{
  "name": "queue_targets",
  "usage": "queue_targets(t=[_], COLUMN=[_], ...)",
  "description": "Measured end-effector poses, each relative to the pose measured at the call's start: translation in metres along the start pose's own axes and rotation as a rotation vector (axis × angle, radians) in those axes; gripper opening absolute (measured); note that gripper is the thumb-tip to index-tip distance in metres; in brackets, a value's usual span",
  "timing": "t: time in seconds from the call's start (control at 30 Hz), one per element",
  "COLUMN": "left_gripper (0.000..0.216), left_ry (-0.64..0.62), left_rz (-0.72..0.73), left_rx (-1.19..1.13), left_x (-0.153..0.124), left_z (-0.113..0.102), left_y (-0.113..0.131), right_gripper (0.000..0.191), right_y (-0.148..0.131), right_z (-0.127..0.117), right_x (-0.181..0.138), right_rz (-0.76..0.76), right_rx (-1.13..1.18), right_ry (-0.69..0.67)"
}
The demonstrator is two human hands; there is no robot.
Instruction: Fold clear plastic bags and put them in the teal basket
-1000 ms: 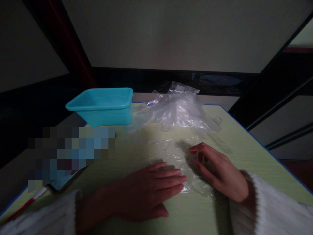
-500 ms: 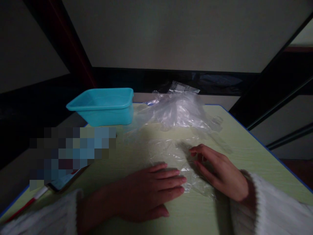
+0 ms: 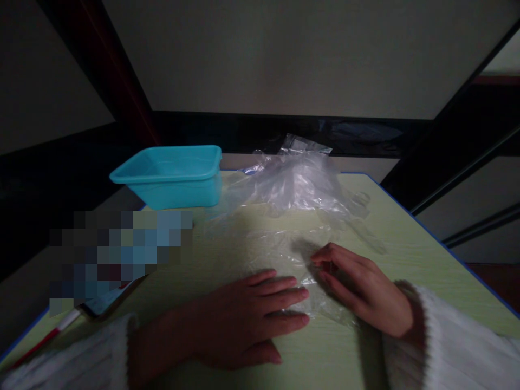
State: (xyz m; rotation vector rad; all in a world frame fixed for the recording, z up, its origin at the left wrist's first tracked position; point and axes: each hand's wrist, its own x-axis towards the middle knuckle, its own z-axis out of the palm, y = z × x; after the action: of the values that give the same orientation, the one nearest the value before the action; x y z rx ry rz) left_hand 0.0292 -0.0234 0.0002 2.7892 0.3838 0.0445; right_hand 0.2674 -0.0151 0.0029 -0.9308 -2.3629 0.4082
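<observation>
The clear plastic sheet point(image 3: 280, 252) lies on the counter point(image 3: 414, 260), partly under the left hand's fingers and reaching ahead of and between the hands. The left hand point(image 3: 247, 325) is flat, palm down, its fingers lightly spread and gripping nothing. The right hand point(image 3: 361, 287) is curled, thumb and fingertips drawn narrow over the sheet's right part; whether a fold is caught between them I cannot tell. For such flimsy film, the flat hand does best as a light, broad weight that stops it sliding, while the curled one works low with the fingertip pads, since nails could tear it. A slow, shallow pull would suit it better than a snatch. The film looks wrinkled and likely clings to itself, so slack is best kept clear of the heap of plastic point(image 3: 303, 184) beyond both hands.
</observation>
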Motion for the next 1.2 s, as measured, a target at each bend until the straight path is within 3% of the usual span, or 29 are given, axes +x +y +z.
queue_targets(t=[0.33, 1.2], left_gripper=[0.048, 0.05], left_ry=[0.037, -0.026], left_rz=[0.01, -0.007], left_rx=[-0.005, -0.004], left_x=[-0.0005, -0.0004], left_z=[-0.0005, -0.0004], left_y=[-0.0004, -0.0005], right_gripper=[0.013, 0.017], right_y=[0.0017, 0.0022], right_z=[0.0039, 0.0047], right_x=[-0.0015, -0.0018], right_rz=[-0.016, -0.018], right_rx=[0.04, -0.038], right_ry=[-0.051, -0.119])
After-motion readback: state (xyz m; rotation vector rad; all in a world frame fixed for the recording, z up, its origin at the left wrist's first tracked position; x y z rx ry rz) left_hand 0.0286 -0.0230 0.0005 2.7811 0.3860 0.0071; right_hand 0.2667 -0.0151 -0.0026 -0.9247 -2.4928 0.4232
